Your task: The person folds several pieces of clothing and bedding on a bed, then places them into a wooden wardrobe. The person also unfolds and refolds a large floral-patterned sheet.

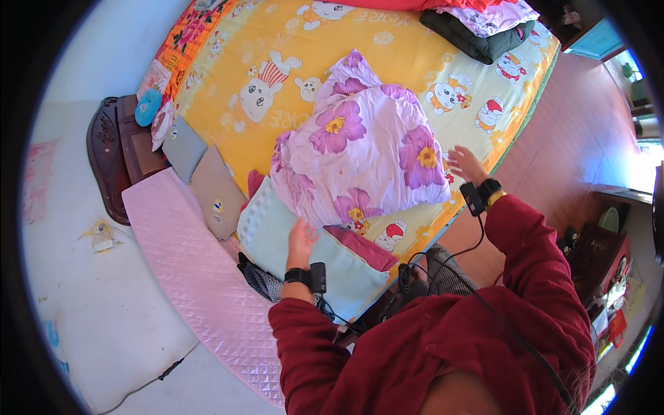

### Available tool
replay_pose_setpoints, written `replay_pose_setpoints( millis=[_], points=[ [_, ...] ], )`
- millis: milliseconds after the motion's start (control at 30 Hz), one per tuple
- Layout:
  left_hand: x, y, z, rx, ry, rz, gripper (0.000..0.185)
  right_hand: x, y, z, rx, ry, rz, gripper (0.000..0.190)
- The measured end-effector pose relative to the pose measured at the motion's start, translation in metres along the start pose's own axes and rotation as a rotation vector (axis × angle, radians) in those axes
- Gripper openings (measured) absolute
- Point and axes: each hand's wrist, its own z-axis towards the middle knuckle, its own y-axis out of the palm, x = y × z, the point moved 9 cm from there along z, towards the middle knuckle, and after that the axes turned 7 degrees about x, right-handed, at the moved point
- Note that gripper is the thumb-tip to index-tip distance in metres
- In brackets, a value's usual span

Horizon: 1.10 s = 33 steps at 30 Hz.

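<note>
A bunched quilt (371, 150) in a pale lilac cover with large purple flowers lies on the bed. Just beyond the quilt's near left edge is my left hand (302, 243), its fingers apart and holding nothing; whether it touches the cloth I cannot tell. To the right of the bundle, my right hand (467, 164) hovers over the bed's edge, also spread and holding nothing. Below my left hand lies a light blue pillow (332, 270) with a checked border. Part of a dark pink cloth (363, 248) shows between that pillow and the quilt.
Yellow bedding (306, 46) with cartoon rabbits covers the bed. Beige (215, 187) and grey (185, 145) cushions lie near the carved wooden headboard (124, 150), with a pink quilted cover (207, 290) draped alongside. Folded dark clothing (472, 37) sits at the far corner. Cables hang from both wrist devices.
</note>
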Motion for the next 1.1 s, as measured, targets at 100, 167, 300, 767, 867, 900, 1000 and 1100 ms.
replay_pose_setpoints(
  millis=[100, 167, 300, 767, 867, 900, 1000, 1100],
  points=[
    [-0.071, -0.001, 0.021, 0.058, -0.238, 0.052, 0.081, 0.053, -0.022, 0.020, 0.016, 0.043, -0.337, 0.079],
    [-0.103, 0.005, 0.028, 0.090, -0.362, 0.024, 0.091, 0.074, -0.020, 0.024, 0.001, 0.009, -0.445, 0.086],
    [-0.134, 0.035, 0.042, 0.055, -0.429, -0.019, 0.091, 0.101, 0.016, 0.027, -0.066, -0.159, -0.494, 0.087],
    [0.001, 0.013, 0.068, 0.116, 0.109, -0.362, 0.041, 0.042, 0.036, -0.039, -0.281, 0.028, 0.076, 0.023],
    [0.011, -0.031, 0.064, 0.258, 0.255, -0.244, 0.037, 0.062, -0.010, -0.034, -0.163, 0.062, -0.010, 0.023],
    [-0.007, -0.041, 0.065, 0.285, 0.168, -0.153, 0.037, 0.074, -0.021, -0.028, -0.197, 0.080, -0.090, 0.023],
    [-0.059, -0.069, 0.070, 0.397, -0.072, 0.194, 0.037, 0.111, -0.047, -0.001, -0.165, 0.037, -0.269, 0.024],
    [-0.014, -0.063, 0.049, 0.705, 0.697, 0.908, 0.039, 0.128, -0.066, 0.016, -0.109, -0.027, -0.403, 0.025]
  ],
)
